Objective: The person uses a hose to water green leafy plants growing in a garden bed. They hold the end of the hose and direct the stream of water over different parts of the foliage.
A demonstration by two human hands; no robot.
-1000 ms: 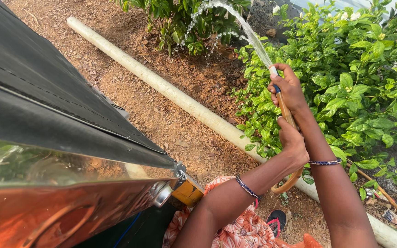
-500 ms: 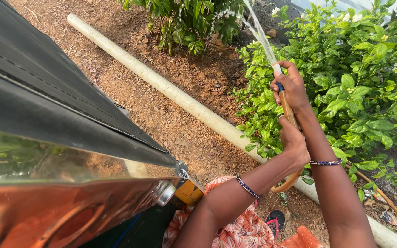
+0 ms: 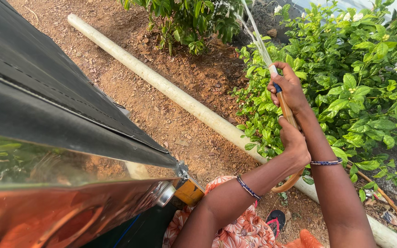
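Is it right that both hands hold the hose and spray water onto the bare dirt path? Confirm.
Not quite. The head view shows both hands, right hand and left hand, holding the hose, but the water sprays toward the leafy bushes, not the dirt path.

Bright, soft daylight; sharp focus throughout, warm glare on the shiny metal panel (image 3: pixel 60 202).

The hose (image 3: pixel 286 110) looks like smooth, tan rubber or plastic with a slight sheen and a pale nozzle tip. The long pipe (image 3: pixel 171 92) is matt, off-white plastic or concrete, slightly grimy. The ground (image 3: pixel 161 119) is rough, reddish, gravelly soil. The vehicle's roof (image 3: pixel 37 82) is matt black stitched fabric above a glossy, mirror-like metal panel (image 3: pixel 60 202). The shrub leaves (image 3: pixel 359 92) are waxy and shiny.
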